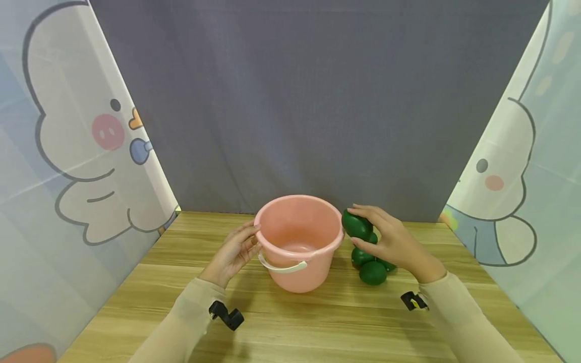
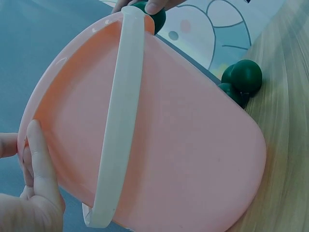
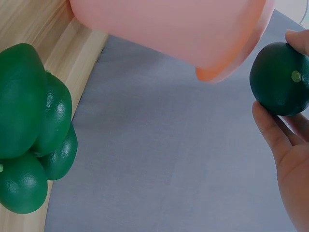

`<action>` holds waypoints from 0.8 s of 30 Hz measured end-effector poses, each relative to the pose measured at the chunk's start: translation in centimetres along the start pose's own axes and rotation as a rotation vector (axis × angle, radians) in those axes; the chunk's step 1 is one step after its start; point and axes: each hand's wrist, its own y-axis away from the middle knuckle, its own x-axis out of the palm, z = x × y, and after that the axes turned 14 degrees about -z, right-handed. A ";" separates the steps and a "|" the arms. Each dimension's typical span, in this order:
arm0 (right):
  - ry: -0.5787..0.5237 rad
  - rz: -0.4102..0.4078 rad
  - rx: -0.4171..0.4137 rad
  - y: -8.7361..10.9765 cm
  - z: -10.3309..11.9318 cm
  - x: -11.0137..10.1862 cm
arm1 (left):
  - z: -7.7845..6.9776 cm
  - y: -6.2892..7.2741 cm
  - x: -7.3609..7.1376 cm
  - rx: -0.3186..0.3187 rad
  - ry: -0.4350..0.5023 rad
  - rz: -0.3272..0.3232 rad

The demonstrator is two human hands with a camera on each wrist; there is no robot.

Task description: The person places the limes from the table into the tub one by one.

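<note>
A pink bucket (image 1: 297, 269) stands upright on the wooden table, its white handle (image 1: 283, 268) hanging down at the front. My left hand (image 1: 232, 254) holds the bucket's left rim, with fingers on both sides of the edge in the left wrist view. In my right hand (image 1: 394, 238) a dark green avocado (image 1: 356, 225) is gripped between thumb and fingers. It is raised close beside the bucket's right rim, above several other avocados (image 1: 372, 273) lying in a cluster on the table. The part of the bucket's inside that shows is bare pink wall.
A grey cloth (image 1: 290, 101) hangs behind the table (image 1: 290, 333). Cartoon-printed sheets (image 1: 495, 176) form the sides to left and right. Black wrist mounts (image 1: 226, 315) are strapped to both sleeves.
</note>
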 end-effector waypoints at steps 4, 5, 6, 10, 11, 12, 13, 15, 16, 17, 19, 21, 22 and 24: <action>-0.008 0.000 -0.008 -0.3 0.0 0.2 | 0.0 0.0 -0.1 0.000 -0.005 -0.010; -0.014 -0.004 -0.013 -0.3 -0.1 0.3 | 0.0 0.0 -0.1 0.000 -0.003 -0.011; -0.021 -0.010 -0.019 -0.4 -0.1 0.4 | 0.0 0.0 -0.1 0.000 -0.004 -0.011; -0.058 -0.040 -0.055 -0.8 -0.1 0.8 | 0.1 0.0 -0.1 0.003 -0.001 -0.002; -0.067 -0.048 -0.061 -0.9 -0.1 0.9 | 0.1 0.0 -0.1 0.004 -0.002 0.002; -0.074 -0.055 -0.068 -0.9 -0.2 1.0 | 0.1 0.0 -0.1 0.006 -0.004 0.005; -0.081 -0.061 -0.075 -1.0 -0.2 1.2 | 0.1 0.0 -0.1 0.007 -0.005 0.008; -0.089 -0.064 -0.076 -1.1 -0.2 1.3 | 0.1 0.0 -0.1 0.008 -0.005 0.009; -0.091 -0.064 -0.075 -1.2 -0.2 1.4 | 0.1 0.0 -0.1 0.008 -0.004 0.009; -0.092 -0.061 -0.069 -1.3 -0.1 1.5 | 0.1 0.0 -0.1 0.007 -0.004 0.010; -0.091 -0.053 -0.054 -1.4 -0.1 1.6 | 0.1 0.0 -0.1 0.006 -0.002 0.011; -0.095 -0.037 -0.031 -1.5 -0.1 1.7 | 0.1 0.0 0.0 0.006 -0.001 0.010; -0.097 -0.029 -0.024 -1.6 -0.1 1.7 | 0.1 -0.1 0.0 0.005 0.000 0.010; -0.105 -0.016 -0.013 -1.7 -0.1 1.9 | 0.1 -0.1 0.0 0.006 -0.002 0.010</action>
